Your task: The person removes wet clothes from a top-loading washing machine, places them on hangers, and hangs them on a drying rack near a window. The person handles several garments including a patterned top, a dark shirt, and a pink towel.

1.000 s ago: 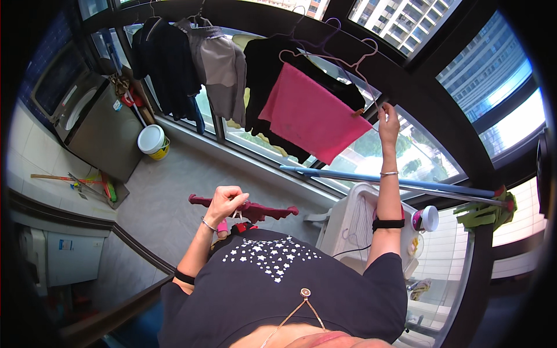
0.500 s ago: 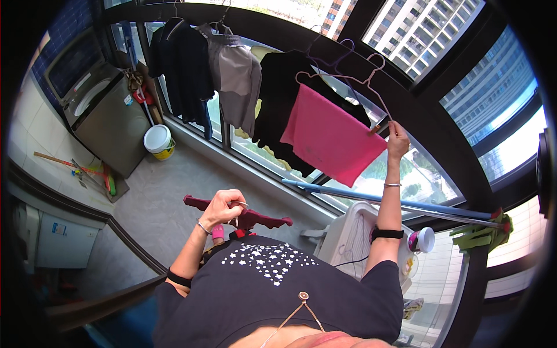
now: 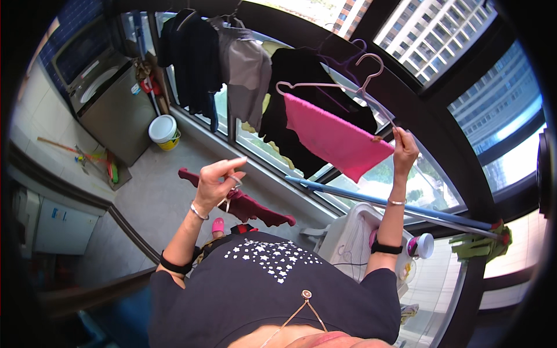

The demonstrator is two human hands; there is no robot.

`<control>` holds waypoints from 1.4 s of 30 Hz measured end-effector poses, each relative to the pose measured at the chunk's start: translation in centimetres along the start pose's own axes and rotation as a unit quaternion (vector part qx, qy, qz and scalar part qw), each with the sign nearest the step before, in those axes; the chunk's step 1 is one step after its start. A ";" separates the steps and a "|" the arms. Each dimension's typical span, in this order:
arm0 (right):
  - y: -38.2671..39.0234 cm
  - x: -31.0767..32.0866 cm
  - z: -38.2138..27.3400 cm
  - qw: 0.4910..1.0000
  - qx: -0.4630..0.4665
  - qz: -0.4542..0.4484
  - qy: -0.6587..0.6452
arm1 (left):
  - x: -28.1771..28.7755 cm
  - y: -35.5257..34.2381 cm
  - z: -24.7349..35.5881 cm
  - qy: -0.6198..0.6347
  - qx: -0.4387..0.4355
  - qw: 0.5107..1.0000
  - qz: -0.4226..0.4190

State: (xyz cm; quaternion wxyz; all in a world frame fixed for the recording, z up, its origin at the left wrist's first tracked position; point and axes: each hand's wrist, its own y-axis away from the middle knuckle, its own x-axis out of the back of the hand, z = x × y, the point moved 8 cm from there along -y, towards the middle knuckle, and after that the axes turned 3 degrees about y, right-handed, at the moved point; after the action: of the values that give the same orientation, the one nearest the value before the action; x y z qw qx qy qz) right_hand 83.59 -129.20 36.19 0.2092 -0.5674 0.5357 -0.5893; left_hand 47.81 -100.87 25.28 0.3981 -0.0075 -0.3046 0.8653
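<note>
My right hand (image 3: 405, 148) is raised and closed on one end of a pale pink clothes hanger (image 3: 328, 85). Over its lower part hangs a bright pink cloth (image 3: 339, 136), with a small brown clip near the corner by my fingers. Lower down, in front of my chest, my left hand (image 3: 218, 184) has the forefinger stretched out and the other fingers curled round a hanger, whose hook shows by the thumb. A dark red garment (image 3: 255, 210) with wavy edges hangs below that hand; the rest of its hanger is mostly hidden.
Dark shirts (image 3: 190, 64), grey shorts (image 3: 246, 69) and a black garment (image 3: 301, 110) hang along the window. A blue pole (image 3: 377, 197) crosses at the right above a white basin (image 3: 342, 232). A lidded bucket (image 3: 163, 130) stands beside a washing machine (image 3: 113, 110) at the far left.
The pink hanger and cloth have tilted and come nearer, with my right hand slightly lower. My left hand has risen a little, its forefinger now stretched out, and the dark red garment has swung.
</note>
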 end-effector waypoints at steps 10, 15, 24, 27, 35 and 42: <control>7.2 -6.7 -13.2 0.981 0.067 -0.148 -0.110 | 1.8 -3.7 5.7 -0.103 -0.127 0.972 0.167; 11.5 -11.1 -16.7 0.952 0.067 -0.207 -0.215 | 3.4 -3.9 5.7 -0.182 -0.152 0.961 0.145; 15.1 -20.7 -23.4 0.872 0.037 -0.389 -0.294 | 11.5 0.2 -0.5 -0.152 0.025 0.976 0.157; 15.4 -24.1 -26.2 0.843 0.104 -0.462 -0.255 | 14.8 1.3 -2.6 -0.110 0.074 0.977 0.169; 14.2 -34.5 -31.3 0.823 0.045 -0.508 -0.250 | 26.4 4.3 -7.8 -0.137 0.204 0.957 0.157; 14.0 -44.3 -40.7 0.760 0.106 -0.594 -0.239 | 37.2 9.7 -13.0 -0.118 0.320 0.911 0.234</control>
State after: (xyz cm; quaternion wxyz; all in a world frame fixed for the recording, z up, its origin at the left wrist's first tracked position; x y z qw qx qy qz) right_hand 54.11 -80.05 13.15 -0.0029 -0.8685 -0.0425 -0.4939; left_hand 19.07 -73.13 18.09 0.1266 0.1513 -0.0457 0.9793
